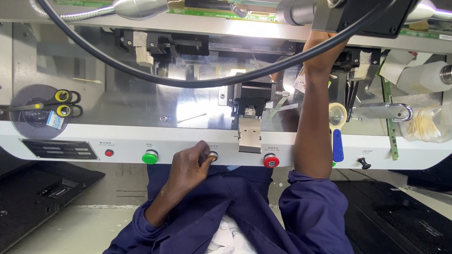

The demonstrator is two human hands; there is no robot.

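Head view, looking down at the machine's white front panel (282, 136). My left hand (188, 167) is curled on the small silver knob (213, 155) on that panel, fingers pinched closed around it. On the panel, the green button (149, 157) sits just to the left of the knob and a small red button (109, 153) further left. The red mushroom button (271, 161) is on the other side of the knob, past the little metal fixture (249, 134) that hangs over the panel edge.

My right hand (320, 49) is reaching way up above the panel, under the top rail; its grip is hidden behind the black camera housing (362, 16), so I can't tell if it's open or closed. A thick black cable (155, 77) droops across in front of everything. A blue-handled magnifier (337, 129) lies just beside my right forearm, and yellow-handled scissors (59, 103) sit far left on the shiny worktop (132, 106).
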